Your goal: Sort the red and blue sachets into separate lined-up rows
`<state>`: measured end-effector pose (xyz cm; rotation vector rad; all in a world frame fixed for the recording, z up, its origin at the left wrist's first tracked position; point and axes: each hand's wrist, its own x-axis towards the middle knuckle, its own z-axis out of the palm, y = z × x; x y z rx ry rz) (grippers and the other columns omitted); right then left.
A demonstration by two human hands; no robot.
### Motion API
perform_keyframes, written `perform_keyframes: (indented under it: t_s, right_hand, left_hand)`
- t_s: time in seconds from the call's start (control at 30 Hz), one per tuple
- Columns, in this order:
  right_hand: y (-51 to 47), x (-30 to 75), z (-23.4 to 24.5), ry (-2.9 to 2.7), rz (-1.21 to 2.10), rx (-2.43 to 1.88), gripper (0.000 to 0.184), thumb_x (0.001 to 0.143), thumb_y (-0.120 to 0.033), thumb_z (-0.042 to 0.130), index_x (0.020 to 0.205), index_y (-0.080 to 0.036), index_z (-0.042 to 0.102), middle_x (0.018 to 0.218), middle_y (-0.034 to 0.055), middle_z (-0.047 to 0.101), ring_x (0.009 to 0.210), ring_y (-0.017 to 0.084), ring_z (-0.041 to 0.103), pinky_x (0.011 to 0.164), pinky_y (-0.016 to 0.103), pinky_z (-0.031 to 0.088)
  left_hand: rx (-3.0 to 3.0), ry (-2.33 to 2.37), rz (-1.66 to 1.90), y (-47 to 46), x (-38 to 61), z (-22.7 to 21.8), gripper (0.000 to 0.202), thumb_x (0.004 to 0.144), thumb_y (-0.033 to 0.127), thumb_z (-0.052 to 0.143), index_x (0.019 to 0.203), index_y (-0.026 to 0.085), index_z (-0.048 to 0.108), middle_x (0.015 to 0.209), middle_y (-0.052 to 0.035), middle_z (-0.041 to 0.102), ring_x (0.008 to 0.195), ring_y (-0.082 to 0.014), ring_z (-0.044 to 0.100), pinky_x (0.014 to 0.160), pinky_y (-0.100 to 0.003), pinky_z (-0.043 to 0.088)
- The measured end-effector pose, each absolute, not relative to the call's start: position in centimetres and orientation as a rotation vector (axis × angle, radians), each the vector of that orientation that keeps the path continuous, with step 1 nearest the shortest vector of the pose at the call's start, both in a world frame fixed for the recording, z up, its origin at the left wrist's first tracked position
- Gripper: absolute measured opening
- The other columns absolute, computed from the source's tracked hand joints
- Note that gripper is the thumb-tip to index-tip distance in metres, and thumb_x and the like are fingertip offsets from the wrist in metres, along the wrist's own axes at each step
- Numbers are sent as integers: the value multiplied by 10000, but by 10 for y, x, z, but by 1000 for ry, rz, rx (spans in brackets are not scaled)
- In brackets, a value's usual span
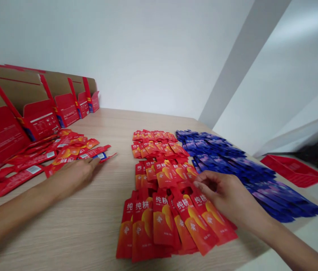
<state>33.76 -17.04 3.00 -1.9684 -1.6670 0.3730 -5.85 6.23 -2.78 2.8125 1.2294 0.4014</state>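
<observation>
My left hand (pixel 82 171) is at the right edge of a loose pile of red sachets (pixel 67 152), its fingers closed around a red sachet with a blue-and-white patch (pixel 101 155). Its fingertips are partly hidden. My right hand (pixel 226 192) bends over the right end of the front row of red sachets, thumb and forefinger pinched at the top of a red sachet with a yellow-orange fruit print (pixel 208 216). More red sachets (pixel 164 174) lie behind in overlapping rows, printed sides up.
Open red cartons (pixel 38 120) with brown insides stand in a line on the left. Rows of blue sachets (pixel 218 163) lie right of the red rows. A red tray-like box (pixel 294 171) is beyond the right table edge. A white wall (pixel 147 56) rises behind the wooden table (pixel 91 229).
</observation>
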Motion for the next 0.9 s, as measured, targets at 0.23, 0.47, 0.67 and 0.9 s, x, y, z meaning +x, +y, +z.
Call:
perform_keyframes:
  t_s: [0.23, 0.47, 0.67, 0.9]
  right_hand:
    - [-129, 289, 39, -1493, 874, -1556, 583, 919, -797, 629, 872, -221, 708, 621, -7, 629, 518, 132, 500, 495, 261, 339]
    - [-88, 230, 41, -1060, 1186, -1123, 610, 776, -824, 744, 853, -224, 664, 761, 28, 684, 634, 157, 608, 486, 230, 405]
    - [-73, 240, 33, -1040, 963, -1261, 448, 820, -648, 651, 678, -250, 505, 630, -23, 538, 558, 137, 471, 513, 266, 406]
    - [-3, 336, 43, -1062, 615, -1718, 448, 952, -531, 769, 722, -183, 607, 690, -36, 605, 586, 107, 518, 560, 247, 417]
  left_hand:
    - [2457, 1049, 1073, -11, 27, 35, 285, 1001, 313, 564, 1170, 206, 768, 929, -45, 811, 731, -242, 732, 689, -328, 582]
    - [2737, 438, 1488, -31, 78, 5, 408, 1062, 79, 490, 1453, 141, 591, 1298, -152, 713, 1193, -228, 696, 1029, -357, 609]
    - [2790, 318, 1536, -28, 83, 4, 400, 1044, 253, 691, 1426, 168, 609, 1292, -156, 733, 1175, -277, 710, 1033, -424, 621]
    - [1999, 775, 1320, -11, 89, 30, 329, 1051, 418, 591, 860, 184, 721, 789, -59, 758, 731, -210, 715, 732, -321, 595]
